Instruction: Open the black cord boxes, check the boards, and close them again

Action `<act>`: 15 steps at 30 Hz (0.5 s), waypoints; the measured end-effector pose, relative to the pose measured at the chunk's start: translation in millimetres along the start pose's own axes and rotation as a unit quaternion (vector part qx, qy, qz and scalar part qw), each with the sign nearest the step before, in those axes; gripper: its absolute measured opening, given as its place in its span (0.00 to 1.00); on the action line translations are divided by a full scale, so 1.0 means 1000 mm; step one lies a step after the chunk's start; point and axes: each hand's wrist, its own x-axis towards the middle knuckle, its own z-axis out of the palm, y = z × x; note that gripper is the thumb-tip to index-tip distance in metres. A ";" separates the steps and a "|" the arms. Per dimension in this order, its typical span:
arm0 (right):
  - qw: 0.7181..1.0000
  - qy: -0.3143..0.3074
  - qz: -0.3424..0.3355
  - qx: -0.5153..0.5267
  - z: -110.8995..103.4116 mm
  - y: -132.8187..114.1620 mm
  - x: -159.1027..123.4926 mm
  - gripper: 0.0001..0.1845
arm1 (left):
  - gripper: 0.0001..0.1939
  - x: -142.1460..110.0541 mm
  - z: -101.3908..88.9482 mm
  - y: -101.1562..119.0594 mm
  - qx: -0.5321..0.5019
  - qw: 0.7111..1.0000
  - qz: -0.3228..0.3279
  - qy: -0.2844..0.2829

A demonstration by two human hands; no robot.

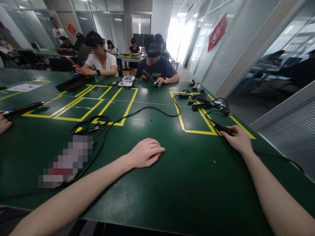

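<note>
My right hand (238, 139) grips a small black power adapter (223, 128) at the right side of the green table (187, 190). A cable runs from the adapter toward a heap of black cables and adapters (203, 100) just beyond it. My left hand (147, 152) rests palm down on the tabletop, empty, with the index finger stretched out and the others slightly bent. To its left lies a pixelated flat object (71, 157), its kind hidden. A coiled black cable (91, 126) lies behind that object.
Yellow tape (201, 132) marks boxes on the table. Across it, a person in a dark shirt (157, 68) handles small items near a white device (127, 82). A black tray (73, 83) stands before a person in white (103, 60). Another person's hand (5, 124) is at left.
</note>
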 end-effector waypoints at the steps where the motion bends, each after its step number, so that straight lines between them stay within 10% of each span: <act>1: 1.000 0.003 0.002 -0.018 0.001 0.002 0.001 0.11 | 0.15 0.000 0.000 0.000 -0.001 1.000 -0.001 -0.003; 15: 0.998 -0.003 0.052 -0.031 0.004 0.013 0.011 0.16 | 0.14 -0.001 0.001 -0.001 -0.002 1.000 -0.007 -0.012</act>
